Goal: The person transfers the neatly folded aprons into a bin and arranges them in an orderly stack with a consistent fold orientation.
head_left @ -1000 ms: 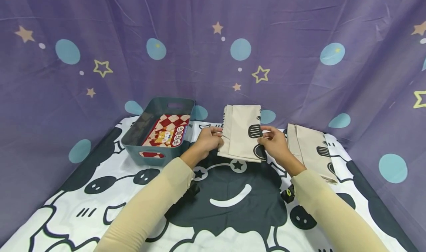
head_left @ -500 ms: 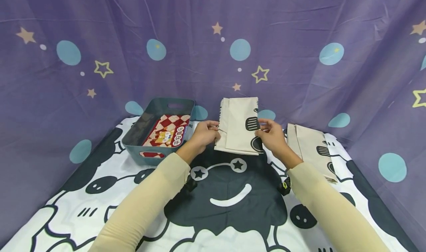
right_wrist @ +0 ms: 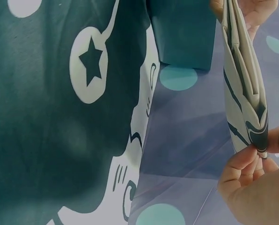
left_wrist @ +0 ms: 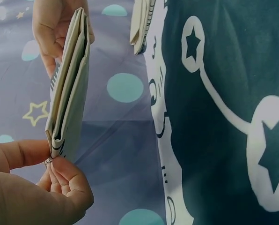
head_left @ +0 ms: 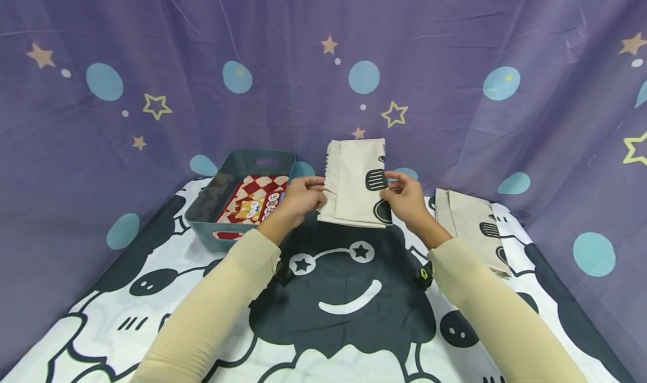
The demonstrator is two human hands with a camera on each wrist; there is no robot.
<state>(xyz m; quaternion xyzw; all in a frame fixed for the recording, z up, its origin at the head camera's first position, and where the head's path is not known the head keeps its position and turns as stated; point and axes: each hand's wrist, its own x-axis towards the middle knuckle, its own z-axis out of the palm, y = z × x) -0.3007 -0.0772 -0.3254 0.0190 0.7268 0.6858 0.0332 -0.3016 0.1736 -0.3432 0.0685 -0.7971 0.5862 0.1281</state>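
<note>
A folded beige cloth (head_left: pixel 354 186) with black spatula-like prints is held up above the far middle of the table in the head view. My left hand (head_left: pixel 301 199) pinches its left edge between thumb and fingers, and my right hand (head_left: pixel 408 199) pinches the right edge. Edge-on in the left wrist view, the folded cloth (left_wrist: pixel 70 84) shows several stacked layers. From the right wrist, the same cloth (right_wrist: pixel 245 79) has its layers gathered at the thumb and fingertips. A second folded beige cloth (head_left: pixel 470 226) with matching prints lies on the table at right.
At left stands a grey-green plastic basket (head_left: pixel 202 217) with handle slots. A red-and-cream checked packet (head_left: pixel 253 197) with a cartoon animal lies inside it. The tablecloth (head_left: pixel 349 282) has black-and-white cartoon prints. A purple curtain (head_left: pixel 303 35) with stars and dots hangs behind.
Both hands have lifted the folded cloth higher and carried it slightly left, toward the basket. The basket, its packet and the second cloth have stayed in place.
</note>
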